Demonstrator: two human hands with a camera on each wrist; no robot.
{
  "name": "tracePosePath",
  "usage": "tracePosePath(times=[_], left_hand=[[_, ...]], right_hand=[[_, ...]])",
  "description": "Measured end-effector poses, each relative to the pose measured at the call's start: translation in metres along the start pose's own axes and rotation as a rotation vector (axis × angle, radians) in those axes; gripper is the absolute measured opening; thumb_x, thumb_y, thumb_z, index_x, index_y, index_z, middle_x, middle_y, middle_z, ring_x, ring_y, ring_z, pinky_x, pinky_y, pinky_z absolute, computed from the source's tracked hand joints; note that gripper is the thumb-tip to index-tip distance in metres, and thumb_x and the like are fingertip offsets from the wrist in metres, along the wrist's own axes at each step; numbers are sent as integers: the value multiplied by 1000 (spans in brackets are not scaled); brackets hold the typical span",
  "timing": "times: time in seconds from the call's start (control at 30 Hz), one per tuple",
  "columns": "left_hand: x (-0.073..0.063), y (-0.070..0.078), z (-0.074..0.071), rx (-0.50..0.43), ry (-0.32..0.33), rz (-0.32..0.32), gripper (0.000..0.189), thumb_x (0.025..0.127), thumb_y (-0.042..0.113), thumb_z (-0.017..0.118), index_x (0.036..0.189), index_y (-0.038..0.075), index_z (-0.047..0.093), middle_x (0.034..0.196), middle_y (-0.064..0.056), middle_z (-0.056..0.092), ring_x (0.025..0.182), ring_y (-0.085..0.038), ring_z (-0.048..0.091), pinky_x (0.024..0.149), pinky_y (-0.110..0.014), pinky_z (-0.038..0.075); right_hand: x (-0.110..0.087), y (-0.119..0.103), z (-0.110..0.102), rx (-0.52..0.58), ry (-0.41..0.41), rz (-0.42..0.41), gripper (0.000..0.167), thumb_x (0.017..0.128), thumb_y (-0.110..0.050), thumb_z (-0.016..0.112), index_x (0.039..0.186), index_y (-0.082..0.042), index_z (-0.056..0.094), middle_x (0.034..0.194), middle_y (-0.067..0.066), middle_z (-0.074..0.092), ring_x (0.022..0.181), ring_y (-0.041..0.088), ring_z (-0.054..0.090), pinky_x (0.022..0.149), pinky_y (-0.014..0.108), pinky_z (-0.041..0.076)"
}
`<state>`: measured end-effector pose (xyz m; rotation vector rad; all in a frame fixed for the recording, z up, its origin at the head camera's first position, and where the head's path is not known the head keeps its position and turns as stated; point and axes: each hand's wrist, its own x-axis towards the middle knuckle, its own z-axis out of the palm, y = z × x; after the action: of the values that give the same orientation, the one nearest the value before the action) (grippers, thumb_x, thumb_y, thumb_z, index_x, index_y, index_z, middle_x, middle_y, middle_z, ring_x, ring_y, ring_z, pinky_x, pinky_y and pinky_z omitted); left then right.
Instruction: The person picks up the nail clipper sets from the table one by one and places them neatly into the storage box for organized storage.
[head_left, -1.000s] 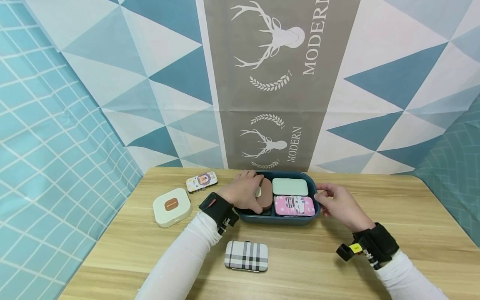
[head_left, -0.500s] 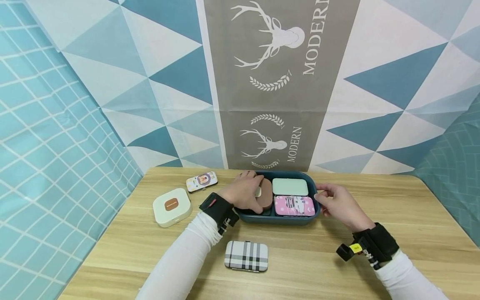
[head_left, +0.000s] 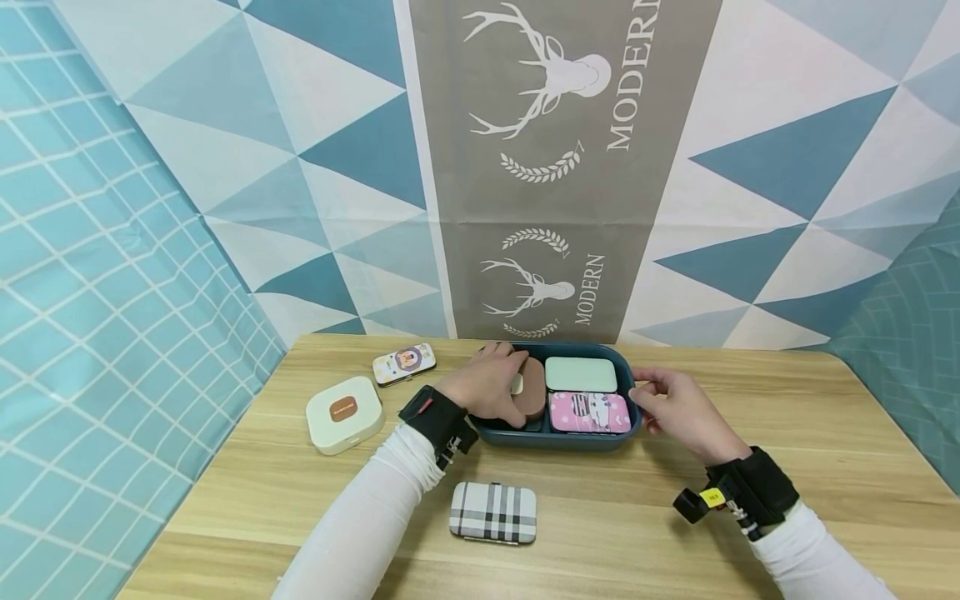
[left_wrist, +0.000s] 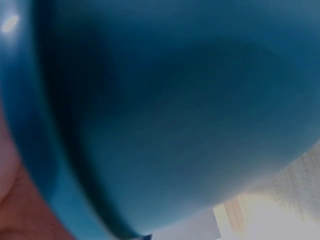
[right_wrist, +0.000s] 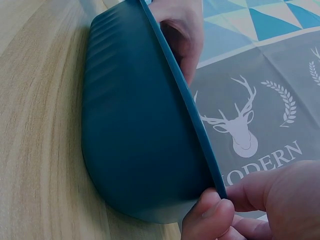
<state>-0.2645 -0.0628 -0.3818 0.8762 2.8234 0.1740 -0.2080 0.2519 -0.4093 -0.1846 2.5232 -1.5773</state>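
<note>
A dark blue-green plastic bin (head_left: 570,444) stands on the table near the wall. Inside its left end is a brown rounded case (head_left: 533,387) with a pale label, and my left hand (head_left: 486,385) grips it from above, covering its left side. A mint-green case (head_left: 581,374) and a pink cat-print case (head_left: 590,412) lie in the right half. At the right end, my right hand (head_left: 678,412) pinches the rim between thumb and fingers, plain in the right wrist view. The bin's outer wall (left_wrist: 190,125) fills most of the left wrist view.
Left of the bin lie a cream square case (head_left: 344,415) with a brown oval label and a small bear-print case (head_left: 404,364). A plaid case (head_left: 493,512) rests in front of the bin. Behind the wooden table (head_left: 787,408) hangs a patterned cloth (head_left: 540,200).
</note>
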Motion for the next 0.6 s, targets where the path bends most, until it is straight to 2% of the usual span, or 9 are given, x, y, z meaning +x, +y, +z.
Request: tracePosePath(times=[0.6], left_hand=[[-1, 0, 0, 2, -3, 1, 102, 81, 46, 84, 164, 7, 39, 154, -13, 46, 140, -29, 41, 119, -42, 36]], right_hand=[[0, 0, 0, -17, 11, -6, 49, 108, -8, 58, 151, 11, 46, 99, 18, 60, 67, 24, 60, 60, 31, 55]])
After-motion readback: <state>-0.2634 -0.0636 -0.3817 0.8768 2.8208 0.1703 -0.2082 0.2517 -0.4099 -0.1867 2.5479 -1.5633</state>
